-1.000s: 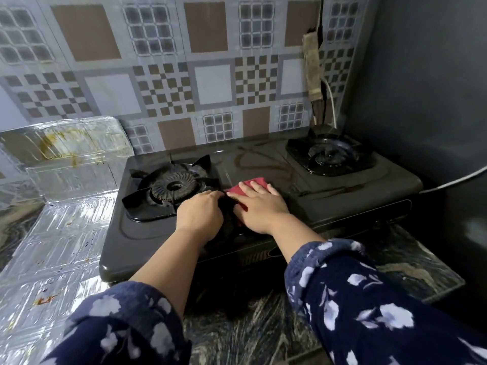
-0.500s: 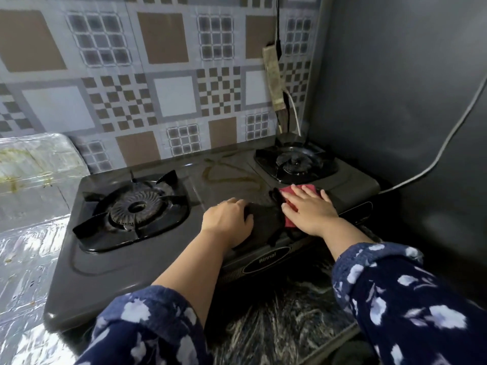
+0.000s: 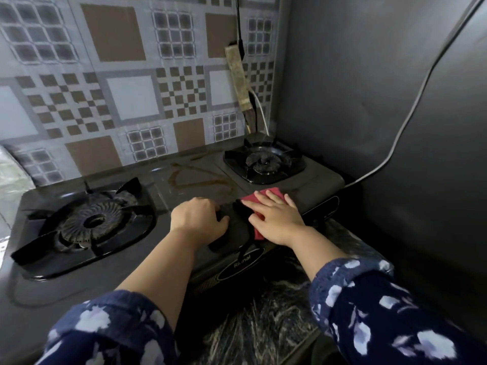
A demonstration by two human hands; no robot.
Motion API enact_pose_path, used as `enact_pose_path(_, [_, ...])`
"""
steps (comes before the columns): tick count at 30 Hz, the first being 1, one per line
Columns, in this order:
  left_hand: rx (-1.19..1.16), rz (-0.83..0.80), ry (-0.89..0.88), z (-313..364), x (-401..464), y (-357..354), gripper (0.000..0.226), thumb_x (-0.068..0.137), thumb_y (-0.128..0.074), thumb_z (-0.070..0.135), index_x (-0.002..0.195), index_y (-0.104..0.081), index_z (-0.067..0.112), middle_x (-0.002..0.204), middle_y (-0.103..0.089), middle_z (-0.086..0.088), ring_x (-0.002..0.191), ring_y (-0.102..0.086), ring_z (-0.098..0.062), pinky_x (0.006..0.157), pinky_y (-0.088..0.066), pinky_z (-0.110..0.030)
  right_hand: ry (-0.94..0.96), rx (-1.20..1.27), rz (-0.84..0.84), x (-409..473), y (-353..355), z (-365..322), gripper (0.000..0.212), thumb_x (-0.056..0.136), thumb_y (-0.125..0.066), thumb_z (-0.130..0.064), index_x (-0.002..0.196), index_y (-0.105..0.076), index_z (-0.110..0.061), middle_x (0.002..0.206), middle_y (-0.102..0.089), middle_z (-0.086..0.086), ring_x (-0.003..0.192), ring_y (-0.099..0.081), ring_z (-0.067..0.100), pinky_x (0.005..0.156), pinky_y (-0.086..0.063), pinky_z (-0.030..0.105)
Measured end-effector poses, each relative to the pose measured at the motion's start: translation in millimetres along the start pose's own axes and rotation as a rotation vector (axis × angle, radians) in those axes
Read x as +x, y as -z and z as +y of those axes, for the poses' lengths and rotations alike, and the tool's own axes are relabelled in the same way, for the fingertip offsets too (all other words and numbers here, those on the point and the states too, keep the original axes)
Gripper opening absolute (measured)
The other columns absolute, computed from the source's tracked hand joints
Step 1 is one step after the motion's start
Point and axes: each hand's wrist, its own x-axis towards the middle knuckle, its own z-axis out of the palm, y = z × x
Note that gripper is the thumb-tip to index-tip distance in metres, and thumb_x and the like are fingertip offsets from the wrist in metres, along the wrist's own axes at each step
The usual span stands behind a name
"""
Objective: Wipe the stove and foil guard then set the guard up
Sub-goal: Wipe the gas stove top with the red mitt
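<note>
The dark two-burner gas stove (image 3: 168,259) fills the middle of the view, with a left burner (image 3: 89,225) and a right burner (image 3: 263,162). A brownish streak (image 3: 200,181) marks the top between the burners. My right hand (image 3: 279,222) lies flat on a red cloth (image 3: 272,194), pressing it on the stove's front right part, just before the right burner. My left hand (image 3: 197,219) rests beside it on the stove top, fingers curled, nothing seen in it. Only a sliver of the foil guard (image 3: 10,175) shows at the far left edge.
A patterned tile wall (image 3: 131,96) rises behind the stove. A dark wall (image 3: 355,88) stands close on the right, with a grey cable (image 3: 408,122) running down it. A grimy strip with wires (image 3: 238,77) hangs above the right burner. Marbled counter (image 3: 263,325) lies in front.
My right hand has slid the red cloth from the stove's middle to the right, toward the right burner. My left hand followed. The view turned right, so the foil guard has mostly left it.
</note>
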Motion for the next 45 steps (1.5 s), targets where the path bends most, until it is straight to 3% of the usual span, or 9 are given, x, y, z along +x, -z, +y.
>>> enact_pose_path(8, [-0.071,0.036,0.066,5,-1,-3,0.033,0.079,-0.047,0.028,0.102,-0.071,0.026,0.101,-0.071,-0.004,0.094,-0.064,-0.030,0.069,-0.047,-0.029,0.040,0.022,0.016,-5,-9,-18,0.046,0.096,-0.024,-0.049,0.142,-0.025,-0.053,0.161,-0.007,-0.012,0.149,0.004,0.013,0.118,0.011,0.048])
enact_pose_path(12, [-0.081,0.073,0.064,6,-6,-6,0.029,0.083,-0.047,0.028,0.099,-0.070,0.026,0.093,-0.071,-0.005,0.086,-0.064,-0.030,0.061,-0.042,-0.028,0.107,0.015,0.038,-4,-12,-19,0.046,0.096,-0.023,-0.057,0.142,-0.028,-0.052,0.161,-0.008,-0.014,0.149,0.003,0.011,0.117,0.011,0.048])
enact_pose_path(16, [-0.065,0.130,0.054,13,-4,-11,0.030,0.090,-0.040,0.032,0.089,-0.065,0.015,0.092,-0.068,-0.003,0.076,-0.060,-0.026,0.056,-0.038,-0.027,0.015,-0.014,0.009,3,-4,3,0.051,0.095,-0.022,-0.059,0.145,-0.021,-0.051,0.161,-0.005,-0.011,0.149,0.005,0.012,0.116,0.014,0.052])
enact_pose_path(21, [-0.142,0.156,-0.027,34,8,-9,0.029,0.090,-0.040,0.030,0.102,-0.064,0.019,0.106,-0.065,0.002,0.094,-0.061,-0.024,0.063,-0.038,-0.028,-0.132,-0.054,-0.030,14,10,30,0.055,0.095,-0.018,-0.060,0.148,-0.014,-0.045,0.162,0.000,-0.007,0.149,0.009,0.016,0.114,0.017,0.054])
enact_pose_path(29, [-0.079,-0.064,-0.057,34,39,-12,0.041,0.094,-0.038,0.043,0.123,-0.056,0.020,0.135,-0.053,0.001,0.116,-0.055,-0.021,0.082,-0.049,-0.035,-0.318,-0.090,0.036,46,16,73,0.064,0.094,-0.019,-0.057,0.152,-0.012,-0.029,0.162,-0.005,0.002,0.149,0.002,0.023,0.117,0.011,0.049])
enact_pose_path(37, [-0.086,0.067,-0.027,34,40,-14,0.047,0.089,-0.041,0.052,0.124,-0.059,0.026,0.132,-0.058,0.011,0.114,-0.059,-0.016,0.083,-0.050,-0.028,-0.417,-0.076,0.109,82,30,128,0.066,0.095,-0.025,-0.050,0.151,-0.018,-0.014,0.160,-0.014,0.008,0.147,-0.012,0.024,0.120,-0.006,0.040])
enact_pose_path(45, [-0.076,0.085,-0.003,38,36,-15,0.057,0.086,-0.042,0.056,0.135,-0.049,0.029,0.144,-0.045,0.016,0.125,-0.051,-0.010,0.092,-0.045,-0.025,-0.473,-0.115,0.076,103,36,151,0.066,0.094,-0.021,-0.053,0.152,-0.018,-0.021,0.161,-0.010,0.007,0.146,-0.013,0.029,0.119,-0.007,0.042])
